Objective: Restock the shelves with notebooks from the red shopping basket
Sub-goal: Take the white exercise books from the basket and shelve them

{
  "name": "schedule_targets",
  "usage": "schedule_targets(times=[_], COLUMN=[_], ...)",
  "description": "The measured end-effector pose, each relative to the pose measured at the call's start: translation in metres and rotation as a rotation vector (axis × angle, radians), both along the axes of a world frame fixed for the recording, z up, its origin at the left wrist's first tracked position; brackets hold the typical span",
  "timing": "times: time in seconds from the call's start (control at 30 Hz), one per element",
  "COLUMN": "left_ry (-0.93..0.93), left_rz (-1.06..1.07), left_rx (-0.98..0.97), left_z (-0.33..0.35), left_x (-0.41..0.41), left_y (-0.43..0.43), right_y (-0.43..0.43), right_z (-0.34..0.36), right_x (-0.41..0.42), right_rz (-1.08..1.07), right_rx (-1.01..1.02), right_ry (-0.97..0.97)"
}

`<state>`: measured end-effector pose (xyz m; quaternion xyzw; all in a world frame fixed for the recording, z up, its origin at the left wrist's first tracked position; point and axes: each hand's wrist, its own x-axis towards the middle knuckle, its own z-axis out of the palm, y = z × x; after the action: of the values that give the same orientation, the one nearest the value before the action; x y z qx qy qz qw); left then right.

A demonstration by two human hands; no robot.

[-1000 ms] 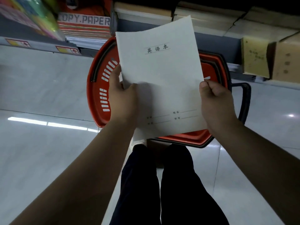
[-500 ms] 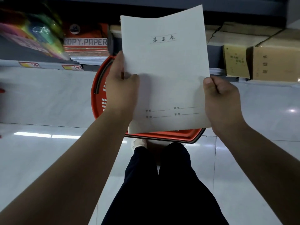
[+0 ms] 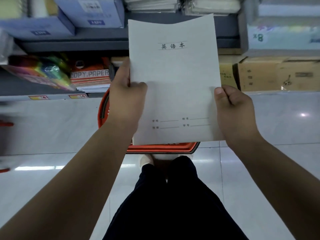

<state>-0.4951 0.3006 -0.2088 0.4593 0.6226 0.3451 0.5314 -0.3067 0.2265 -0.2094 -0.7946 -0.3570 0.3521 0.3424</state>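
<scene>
A thin pale grey notebook (image 3: 174,80) with printed characters near its top is held upright in front of me. My left hand (image 3: 125,96) grips its left edge, thumb on the cover. At the right edge, my right hand (image 3: 232,108) pinches it low down. Below and behind it on the floor sits the red shopping basket (image 3: 161,148); the notebook hides most of it and all of its contents. The shelves (image 3: 97,38) rise straight ahead.
The lower shelf holds copy-paper packs (image 3: 90,77) and colourful packets (image 3: 41,71) at left, brown cartons (image 3: 277,75) at right. Blue boxes (image 3: 57,18) and wrapped stacks sit on the upper shelf. My legs (image 3: 173,196) stand behind the basket on glossy white tiles.
Both hands have lifted the notebook up from above the basket toward the shelves. My view has tilted up, so an upper shelf now shows.
</scene>
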Motion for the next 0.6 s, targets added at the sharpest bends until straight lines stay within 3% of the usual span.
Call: schedule_targets(times=[0.6], left_ry=[-0.086], left_rz=[-0.149], left_rx=[0.109], left_z=[0.14], left_x=[-0.003], left_y=[-0.013], right_y=[-0.027], right_z=[0.128], right_x=[-0.001], right_rz=[-0.09], right_rx=[0.211], right_ry=[0.045])
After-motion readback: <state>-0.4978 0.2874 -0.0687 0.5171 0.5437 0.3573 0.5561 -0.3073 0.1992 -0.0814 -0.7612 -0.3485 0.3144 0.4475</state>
